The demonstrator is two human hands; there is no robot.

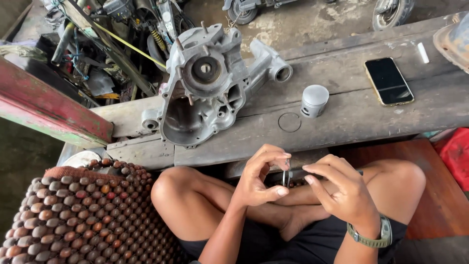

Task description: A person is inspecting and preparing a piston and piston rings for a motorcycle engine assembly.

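Observation:
I sit cross-legged, and my left hand (pixel 261 177) and my right hand (pixel 337 188) meet over my lap. Both pinch one thin metal ring (pixel 286 176) between fingertips and thumbs, held upright. Ahead on the wooden bench (pixel 351 117) stands a grey piston (pixel 313 100), and a second thin ring (pixel 289 122) lies flat beside it. A large aluminium engine casing (pixel 205 88) rests on the bench to the left. A green watch sits on my right wrist.
A black phone (pixel 389 81) lies on the bench at the right, with a small white stick (pixel 423 52) beyond it. A wooden-bead seat mat (pixel 83 215) is at my left. Tangled motorcycle parts (pixel 112 39) and a red beam (pixel 49 107) fill the far left.

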